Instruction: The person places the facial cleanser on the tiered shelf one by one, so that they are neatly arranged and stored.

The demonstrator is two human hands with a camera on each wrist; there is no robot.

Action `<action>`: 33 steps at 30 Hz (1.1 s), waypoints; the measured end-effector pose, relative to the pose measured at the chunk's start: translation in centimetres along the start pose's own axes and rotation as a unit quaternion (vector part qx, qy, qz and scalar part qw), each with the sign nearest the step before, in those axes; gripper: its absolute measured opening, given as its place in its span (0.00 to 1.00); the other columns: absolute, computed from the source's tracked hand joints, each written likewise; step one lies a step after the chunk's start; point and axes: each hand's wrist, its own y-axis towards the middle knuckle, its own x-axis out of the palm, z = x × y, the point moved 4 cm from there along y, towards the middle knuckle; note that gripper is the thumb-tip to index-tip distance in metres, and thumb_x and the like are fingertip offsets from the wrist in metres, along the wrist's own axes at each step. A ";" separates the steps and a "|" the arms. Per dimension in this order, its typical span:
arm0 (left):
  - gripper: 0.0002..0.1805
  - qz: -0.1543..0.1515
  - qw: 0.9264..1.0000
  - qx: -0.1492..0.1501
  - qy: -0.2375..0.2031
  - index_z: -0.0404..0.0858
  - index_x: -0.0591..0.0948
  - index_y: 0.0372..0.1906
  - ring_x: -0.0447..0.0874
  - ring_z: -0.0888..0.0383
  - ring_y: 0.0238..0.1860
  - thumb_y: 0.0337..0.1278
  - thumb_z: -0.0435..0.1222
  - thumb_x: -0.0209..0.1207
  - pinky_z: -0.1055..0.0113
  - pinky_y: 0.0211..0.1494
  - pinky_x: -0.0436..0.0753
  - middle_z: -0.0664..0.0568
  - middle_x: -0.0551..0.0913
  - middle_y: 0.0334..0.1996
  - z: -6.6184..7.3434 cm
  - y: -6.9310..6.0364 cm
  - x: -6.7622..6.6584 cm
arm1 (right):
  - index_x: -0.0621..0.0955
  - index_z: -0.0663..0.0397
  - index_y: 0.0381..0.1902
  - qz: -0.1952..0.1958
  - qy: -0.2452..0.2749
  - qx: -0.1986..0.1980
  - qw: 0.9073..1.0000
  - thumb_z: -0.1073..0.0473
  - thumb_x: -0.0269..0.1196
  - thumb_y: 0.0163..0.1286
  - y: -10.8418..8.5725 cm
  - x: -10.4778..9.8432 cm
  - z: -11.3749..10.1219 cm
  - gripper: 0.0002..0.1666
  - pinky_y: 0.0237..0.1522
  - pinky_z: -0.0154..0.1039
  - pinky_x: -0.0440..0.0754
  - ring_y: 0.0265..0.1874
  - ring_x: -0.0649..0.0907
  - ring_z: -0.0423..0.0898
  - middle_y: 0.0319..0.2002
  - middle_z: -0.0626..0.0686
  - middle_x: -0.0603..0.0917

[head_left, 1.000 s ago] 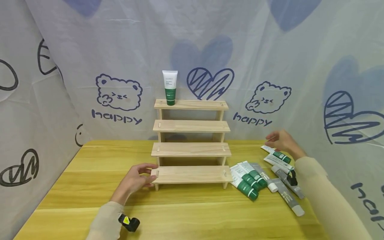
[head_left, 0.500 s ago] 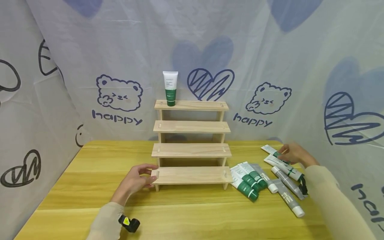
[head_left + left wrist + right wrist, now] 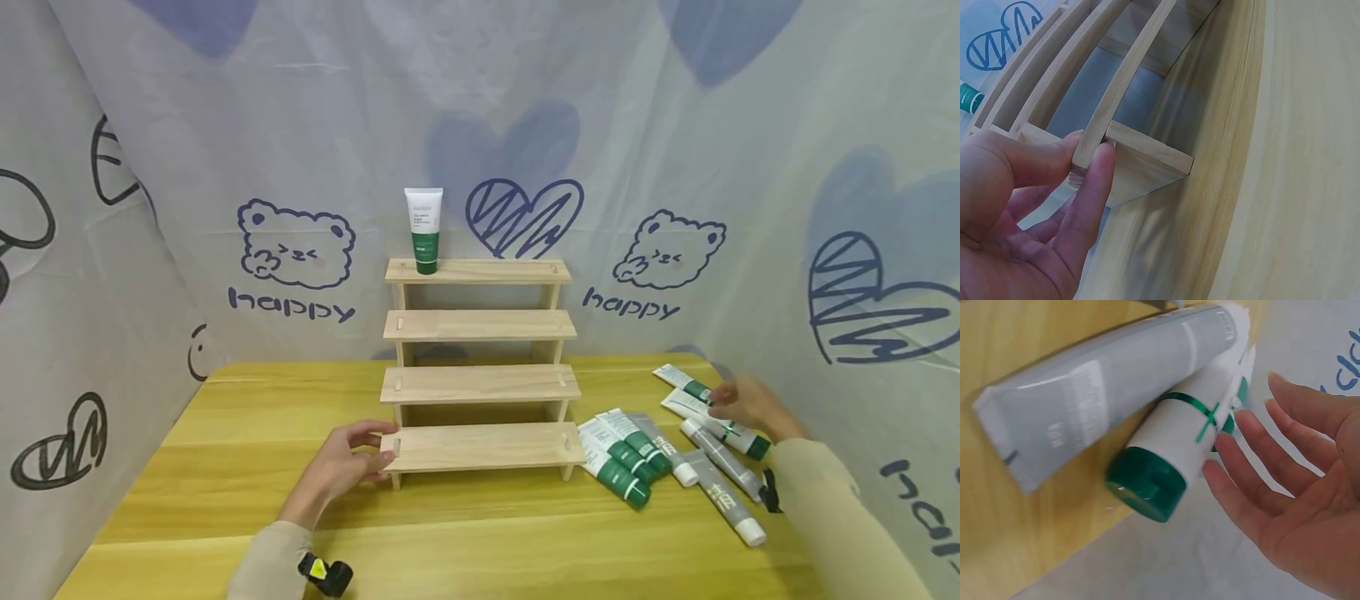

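A four-step wooden display rack stands mid-table. At its lowest board, my left hand pinches the left end between thumb and fingers. One white-and-green squeeze tube stands cap down on the top step, at the left. Over the tubes on the right, my right hand hovers with relaxed, slightly bent fingers and nothing between them. Closest to those fingers lies a white tube with a green cap; whether the fingertips touch it I cannot tell. Behind it lies another green-and-white tube, partly hidden by the hand.
Several green-and-white tubes lie beside the rack's right foot, along with a grey tube. Two more grey tubes lie farther right. A printed curtain hangs behind the yellow wooden table.
My right hand has come down from above the far tube and shifted to the right. The left hand keeps its pinch on the board. The head view has tilted up slightly.
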 end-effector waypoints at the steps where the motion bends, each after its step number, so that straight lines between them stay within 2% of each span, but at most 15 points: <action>1: 0.24 -0.001 1.000 0.001 -0.001 0.34 0.80 0.65 0.85 0.54 0.39 0.64 0.28 0.66 0.60 0.44 0.93 0.37 0.78 0.53 -0.1 -0.1 0.1 | 0.81 0.76 0.50 0.002 -0.004 -0.001 1.000 0.62 0.69 0.67 -0.1 0.1 0.2 0.21 0.46 0.55 0.87 0.45 0.84 0.63 0.47 0.73 0.84; 5: 0.24 -0.003 1.000 -0.002 -0.005 0.35 0.79 0.66 0.85 0.55 0.39 0.65 0.28 0.66 0.60 0.44 0.93 0.36 0.77 0.55 -0.1 0.0 0.1 | 0.80 0.76 0.50 0.006 -0.001 0.008 1.000 0.63 0.68 0.68 -0.2 0.2 0.9 0.20 0.46 0.55 0.87 0.46 0.83 0.65 0.48 0.75 0.82; 9: 0.25 -0.005 1.000 -0.004 -0.006 0.35 0.79 0.66 0.85 0.55 0.38 0.65 0.29 0.66 0.60 0.44 0.93 0.38 0.78 0.53 0.0 0.2 0.0 | 0.80 0.77 0.50 0.008 0.004 0.011 1.000 0.64 0.69 0.66 -0.1 0.2 1.4 0.21 0.44 0.52 0.87 0.45 0.83 0.64 0.47 0.75 0.82; 16: 0.24 -0.001 1.000 -0.010 0.003 0.36 0.79 0.66 0.85 0.54 0.39 0.65 0.29 0.66 0.63 0.44 0.93 0.38 0.78 0.53 -0.2 0.0 0.0 | 0.82 0.74 0.47 0.000 -0.009 0.029 1.000 0.65 0.71 0.64 0.3 0.5 1.6 0.18 0.43 0.52 0.86 0.43 0.83 0.61 0.45 0.72 0.84; 21: 0.24 0.001 1.000 -0.011 0.002 0.36 0.80 0.65 0.85 0.55 0.39 0.65 0.29 0.66 0.61 0.45 0.93 0.37 0.78 0.53 -0.1 0.0 -0.1 | 0.83 0.73 0.43 0.004 -0.019 0.021 1.000 0.63 0.73 0.64 0.4 0.6 1.9 0.16 0.42 0.51 0.84 0.40 0.83 0.59 0.40 0.69 0.86; 28: 0.24 -0.001 1.000 -0.008 0.000 0.34 0.79 0.66 0.85 0.55 0.39 0.65 0.29 0.66 0.61 0.44 0.93 0.38 0.79 0.52 -0.1 -0.1 -0.1 | 0.83 0.74 0.45 -0.007 -0.008 0.025 1.000 0.60 0.76 0.62 0.5 0.8 2.2 0.22 0.46 0.55 0.84 0.42 0.83 0.61 0.42 0.70 0.86; 33: 0.24 0.004 1.000 -0.011 0.004 0.35 0.79 0.65 0.85 0.55 0.40 0.65 0.29 0.66 0.63 0.44 0.93 0.38 0.79 0.52 -0.1 -0.1 -0.1 | 0.83 0.73 0.46 -0.012 -0.001 0.024 1.000 0.57 0.79 0.58 0.6 0.8 2.6 0.27 0.43 0.50 0.84 0.41 0.83 0.58 0.41 0.69 0.85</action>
